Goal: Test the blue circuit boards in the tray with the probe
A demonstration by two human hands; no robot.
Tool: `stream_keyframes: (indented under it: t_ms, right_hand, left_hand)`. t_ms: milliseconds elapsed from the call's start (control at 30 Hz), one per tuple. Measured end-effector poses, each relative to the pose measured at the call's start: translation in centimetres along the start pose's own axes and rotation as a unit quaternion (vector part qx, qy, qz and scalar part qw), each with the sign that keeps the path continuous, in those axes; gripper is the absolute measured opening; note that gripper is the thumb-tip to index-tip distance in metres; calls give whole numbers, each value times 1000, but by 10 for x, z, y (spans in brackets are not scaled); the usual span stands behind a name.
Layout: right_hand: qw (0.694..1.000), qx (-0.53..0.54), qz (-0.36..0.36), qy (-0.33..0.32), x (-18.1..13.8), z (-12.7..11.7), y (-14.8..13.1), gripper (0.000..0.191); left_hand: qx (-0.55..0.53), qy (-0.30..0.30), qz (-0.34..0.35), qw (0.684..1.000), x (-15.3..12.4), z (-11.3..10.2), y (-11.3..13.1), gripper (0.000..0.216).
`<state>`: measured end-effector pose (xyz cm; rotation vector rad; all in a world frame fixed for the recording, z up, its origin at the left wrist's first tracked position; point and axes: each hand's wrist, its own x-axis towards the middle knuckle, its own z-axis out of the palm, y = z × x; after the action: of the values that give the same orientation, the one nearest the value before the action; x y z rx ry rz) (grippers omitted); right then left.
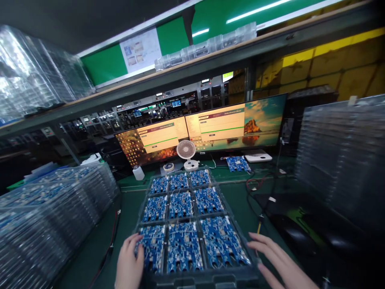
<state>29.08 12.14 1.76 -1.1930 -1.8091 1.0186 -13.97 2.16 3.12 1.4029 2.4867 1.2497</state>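
Note:
A clear plastic tray [141, 208] lies on the green bench in front of me, its pockets filled with several blue circuit boards [207, 200]. My left hand [130, 263] grips the tray's near left corner, fingers curled over the edge onto a board. My right hand [278, 261] rests at the tray's near right corner with fingers stretched out flat along its side.
Tall stacks of loaded clear trays [51, 212] stand at the left, empty tray stacks [343, 160] at the right. Behind the tray are two monitors [210, 128], a small white fan [186, 152], a white bottle [138, 172], a lone blue board [238, 163] and cables [258, 188].

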Motion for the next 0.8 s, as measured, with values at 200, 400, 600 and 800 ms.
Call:
stream_keyframes:
  t_ms: [200, 400, 600, 800]
  right_hand:
    - [993, 70, 98, 6, 37, 45, -2, 66]
    - [992, 29, 121, 25, 34, 63, 36, 88]
    - [961, 207, 180, 45, 31, 50, 15, 75]
    - [828, 483, 283, 37, 22, 33, -23, 99]
  left_hand:
    - [-125, -33, -149, 980, 13, -19, -58, 46]
    - [-296, -9, -229, 927, 16, -7, -74, 59]
    - [-523, -65, -317, 788, 12, -18, -66, 52]
    - [-692, -165, -235, 663, 8, -27, -88, 43]
